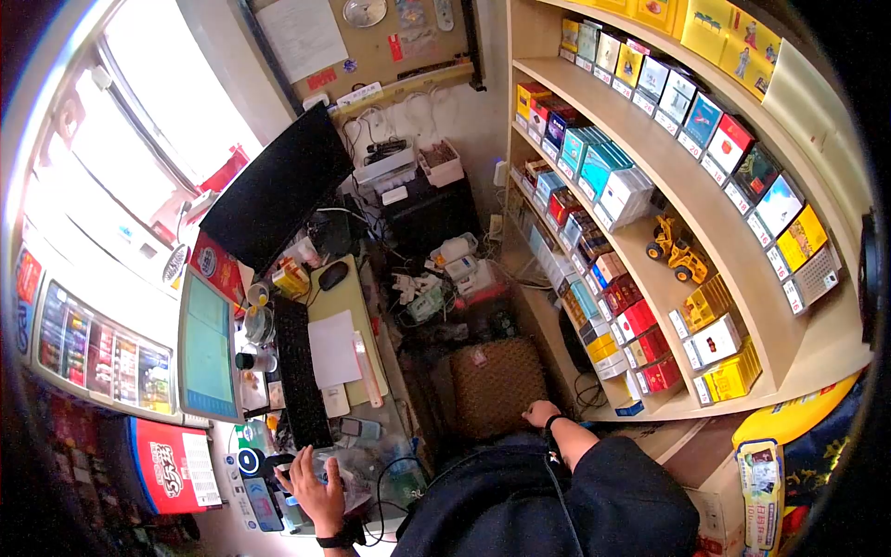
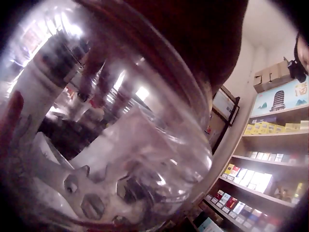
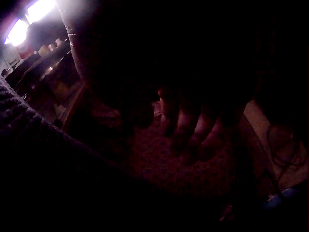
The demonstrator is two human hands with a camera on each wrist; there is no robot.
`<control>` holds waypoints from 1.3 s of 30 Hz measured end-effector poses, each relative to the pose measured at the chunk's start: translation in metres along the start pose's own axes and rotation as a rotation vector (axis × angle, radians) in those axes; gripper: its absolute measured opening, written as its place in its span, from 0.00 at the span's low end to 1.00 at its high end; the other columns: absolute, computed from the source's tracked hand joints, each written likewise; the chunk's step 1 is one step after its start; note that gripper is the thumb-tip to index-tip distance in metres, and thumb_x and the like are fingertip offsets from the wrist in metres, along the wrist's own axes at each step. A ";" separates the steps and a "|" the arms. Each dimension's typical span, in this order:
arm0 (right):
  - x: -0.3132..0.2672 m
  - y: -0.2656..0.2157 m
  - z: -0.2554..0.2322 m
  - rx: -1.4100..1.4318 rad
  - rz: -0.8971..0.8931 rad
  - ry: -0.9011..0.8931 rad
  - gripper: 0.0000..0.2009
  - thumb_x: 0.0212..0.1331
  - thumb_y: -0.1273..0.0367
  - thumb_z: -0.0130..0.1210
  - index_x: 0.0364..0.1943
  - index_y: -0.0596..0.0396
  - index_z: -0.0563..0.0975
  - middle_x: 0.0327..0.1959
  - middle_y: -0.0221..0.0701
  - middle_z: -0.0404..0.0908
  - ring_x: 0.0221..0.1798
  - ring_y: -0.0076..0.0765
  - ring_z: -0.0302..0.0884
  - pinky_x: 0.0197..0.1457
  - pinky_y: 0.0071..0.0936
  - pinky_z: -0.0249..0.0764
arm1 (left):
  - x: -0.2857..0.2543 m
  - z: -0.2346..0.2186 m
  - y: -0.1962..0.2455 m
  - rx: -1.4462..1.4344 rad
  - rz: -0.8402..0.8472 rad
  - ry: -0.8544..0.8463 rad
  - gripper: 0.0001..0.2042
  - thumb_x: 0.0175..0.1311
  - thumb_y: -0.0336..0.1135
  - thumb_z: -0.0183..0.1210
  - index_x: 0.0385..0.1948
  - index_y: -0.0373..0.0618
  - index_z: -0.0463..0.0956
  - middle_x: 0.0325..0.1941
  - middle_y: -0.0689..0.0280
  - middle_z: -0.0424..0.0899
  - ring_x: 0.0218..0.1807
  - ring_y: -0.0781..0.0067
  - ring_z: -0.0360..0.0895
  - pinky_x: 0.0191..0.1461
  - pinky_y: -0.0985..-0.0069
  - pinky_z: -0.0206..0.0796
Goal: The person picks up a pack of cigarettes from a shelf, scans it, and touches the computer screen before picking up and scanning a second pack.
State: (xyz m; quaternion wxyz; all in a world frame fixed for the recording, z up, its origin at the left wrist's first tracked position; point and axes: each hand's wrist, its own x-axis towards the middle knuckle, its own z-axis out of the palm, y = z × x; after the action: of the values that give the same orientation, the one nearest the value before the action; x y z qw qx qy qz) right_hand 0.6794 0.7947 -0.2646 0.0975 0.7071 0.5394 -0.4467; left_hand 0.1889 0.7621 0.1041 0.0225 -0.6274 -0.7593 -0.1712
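Observation:
In the head view my left hand (image 1: 320, 492) is over the front of the desk, fingers spread and thumb raised. A small black object (image 1: 271, 464) lies right at its fingertips. Beside the hand is clear plastic (image 1: 357, 469); from the left wrist a clear plastic container (image 2: 188, 159) fills much of the view, with a pale part with hexagonal holes (image 2: 91, 205) seen through it. My right hand (image 1: 540, 413) hangs loosely curled above the brown chair seat (image 1: 497, 376), holding nothing. The right wrist view is very dark, its fingers (image 3: 186, 126) drooping over the seat.
On the desk are a black keyboard (image 1: 302, 390), a mouse (image 1: 333, 275), white paper (image 1: 334, 348) and a phone (image 1: 360, 428). Two screens stand at the left, a dark monitor (image 1: 278, 190) and a lit one (image 1: 206, 348). Shelves (image 1: 594, 88) of small boxes line the right.

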 end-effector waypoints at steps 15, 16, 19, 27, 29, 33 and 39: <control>-0.005 0.000 -0.004 -0.052 -0.055 0.045 0.24 0.67 0.49 0.58 0.50 0.55 0.88 0.54 0.49 0.87 0.56 0.60 0.84 0.63 0.52 0.79 | 0.002 -0.001 -0.002 -0.013 -0.022 -0.031 0.24 0.70 0.53 0.62 0.60 0.50 0.80 0.63 0.60 0.83 0.68 0.57 0.77 0.86 0.44 0.33; -0.002 0.001 -0.003 -0.008 -0.019 0.032 0.23 0.68 0.49 0.58 0.49 0.54 0.88 0.52 0.49 0.87 0.55 0.60 0.84 0.62 0.52 0.80 | 0.001 0.001 -0.005 -0.020 -0.019 -0.024 0.24 0.70 0.54 0.62 0.60 0.50 0.80 0.62 0.60 0.83 0.68 0.58 0.77 0.86 0.44 0.33; 0.003 0.006 0.004 0.002 -0.011 0.088 0.22 0.65 0.51 0.62 0.49 0.56 0.89 0.46 0.49 0.89 0.52 0.55 0.87 0.58 0.48 0.80 | 0.001 0.000 -0.004 -0.030 -0.014 -0.004 0.24 0.70 0.55 0.63 0.59 0.49 0.80 0.62 0.61 0.84 0.68 0.59 0.76 0.86 0.44 0.33; 0.010 0.005 0.002 0.003 0.069 0.028 0.21 0.70 0.52 0.61 0.49 0.56 0.88 0.52 0.48 0.88 0.52 0.56 0.86 0.58 0.52 0.81 | 0.001 -0.003 0.001 -0.033 -0.027 0.026 0.25 0.68 0.55 0.65 0.58 0.49 0.81 0.61 0.65 0.84 0.67 0.62 0.77 0.86 0.44 0.32; 0.009 0.011 0.008 -0.025 0.002 0.090 0.23 0.67 0.48 0.62 0.47 0.54 0.89 0.45 0.46 0.90 0.49 0.55 0.87 0.56 0.52 0.84 | 0.002 -0.005 0.002 -0.035 -0.025 0.026 0.24 0.68 0.55 0.65 0.58 0.49 0.81 0.61 0.65 0.84 0.67 0.62 0.77 0.86 0.44 0.32; 0.016 0.015 0.013 -0.004 0.019 0.111 0.20 0.65 0.49 0.63 0.43 0.52 0.90 0.44 0.46 0.90 0.49 0.55 0.87 0.57 0.50 0.83 | 0.003 -0.005 0.002 -0.039 -0.022 0.032 0.25 0.68 0.55 0.65 0.58 0.49 0.81 0.60 0.65 0.84 0.66 0.62 0.78 0.86 0.44 0.32; 0.017 0.014 0.011 0.022 0.033 0.087 0.20 0.64 0.50 0.64 0.41 0.52 0.90 0.44 0.46 0.90 0.50 0.54 0.87 0.58 0.49 0.82 | 0.002 -0.003 -0.001 -0.035 -0.015 0.033 0.25 0.68 0.57 0.65 0.58 0.49 0.81 0.61 0.65 0.84 0.66 0.63 0.78 0.87 0.44 0.30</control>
State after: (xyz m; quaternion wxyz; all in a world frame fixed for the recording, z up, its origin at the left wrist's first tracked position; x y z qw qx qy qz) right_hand 0.6863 0.7936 -0.2883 0.0736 0.7355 0.5266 -0.4198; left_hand 0.1871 0.7633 0.1077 0.0230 -0.6191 -0.7604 -0.1950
